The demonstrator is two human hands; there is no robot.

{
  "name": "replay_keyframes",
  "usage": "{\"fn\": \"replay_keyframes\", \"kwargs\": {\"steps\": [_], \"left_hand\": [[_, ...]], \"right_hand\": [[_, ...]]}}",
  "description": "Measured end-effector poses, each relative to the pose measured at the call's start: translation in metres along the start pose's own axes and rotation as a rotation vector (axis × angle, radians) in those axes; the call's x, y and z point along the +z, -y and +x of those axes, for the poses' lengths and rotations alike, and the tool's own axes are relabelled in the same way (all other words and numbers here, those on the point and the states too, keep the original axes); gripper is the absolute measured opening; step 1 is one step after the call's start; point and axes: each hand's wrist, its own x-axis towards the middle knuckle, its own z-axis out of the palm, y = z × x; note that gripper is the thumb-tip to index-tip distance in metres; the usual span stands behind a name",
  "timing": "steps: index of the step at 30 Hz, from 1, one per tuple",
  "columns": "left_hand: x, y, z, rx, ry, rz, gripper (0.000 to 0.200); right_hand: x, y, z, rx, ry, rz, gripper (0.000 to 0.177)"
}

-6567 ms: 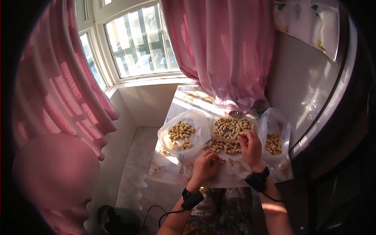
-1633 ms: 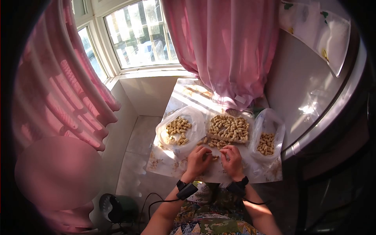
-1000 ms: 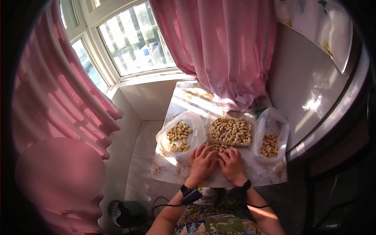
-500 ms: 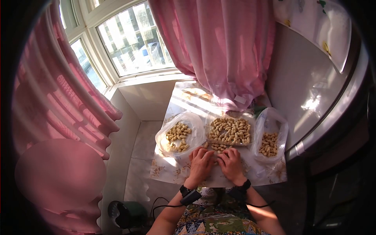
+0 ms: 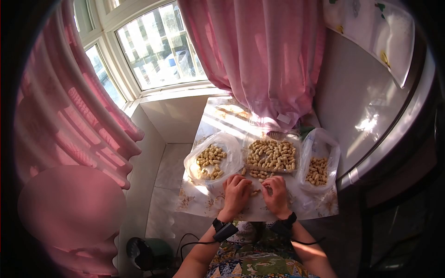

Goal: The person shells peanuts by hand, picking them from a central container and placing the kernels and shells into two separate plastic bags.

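Observation:
My left hand (image 5: 237, 193) is near the table's front edge with its fingers curled together; what they hold, if anything, is too small to make out. To its right, my right hand (image 5: 275, 193) has its thumb and fingers pinched, and their contents cannot be made out. A few peanuts (image 5: 255, 192) lie on the tabletop between the two hands. Beyond the fingertips, loose peanuts (image 5: 260, 174) lie in front of a clear plastic box (image 5: 299, 147) full of unshelled peanuts (image 5: 272, 154).
A white plastic bag (image 5: 192, 161) with peanuts stands at the left, another bag (image 5: 334, 160) with peanuts at the right. Pink curtains (image 5: 259, 55) hang behind the patterned table (image 5: 320, 211). A dark green cylindrical object (image 5: 155, 253) is on the floor at the lower left.
My hands have moved slightly apart, my right hand shifting a little to the right. More of the peanuts between them shows.

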Motion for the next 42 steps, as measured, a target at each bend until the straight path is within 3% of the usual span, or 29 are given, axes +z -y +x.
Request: {"fn": "replay_keyframes", "kwargs": {"steps": [10,22,32,35,37,40,42], "left_hand": [[-0.001,0.000,-0.002,-0.072,-0.044,-0.059,0.024],[-0.002,-0.001,-0.004,-0.152,-0.114,-0.094,0.031],[-0.007,0.000,-0.006,-0.249,-0.035,-0.285,0.029],[-0.009,-0.001,-0.005,-0.171,-0.045,-0.166,0.036],[-0.008,-0.005,-0.003,-0.154,0.045,0.030,0.056],[-0.004,-0.009,-0.002,-0.154,0.127,0.185,0.069],[-0.003,-0.007,-0.002,-0.125,0.152,0.163,0.070]], "right_hand": [[-0.027,-0.003,0.036,0.083,-0.153,0.012,0.010],[-0.030,-0.015,0.016,0.228,-0.240,0.162,0.011],[-0.026,-0.021,-0.006,0.204,-0.169,0.064,0.011],[-0.026,-0.019,-0.004,0.197,-0.135,0.044,0.011],[-0.027,-0.019,-0.004,0.182,-0.125,0.034,0.010],[-0.027,-0.017,-0.004,0.193,-0.120,0.037,0.009],[-0.027,-0.017,-0.004,0.198,-0.116,0.033,0.009]]}}
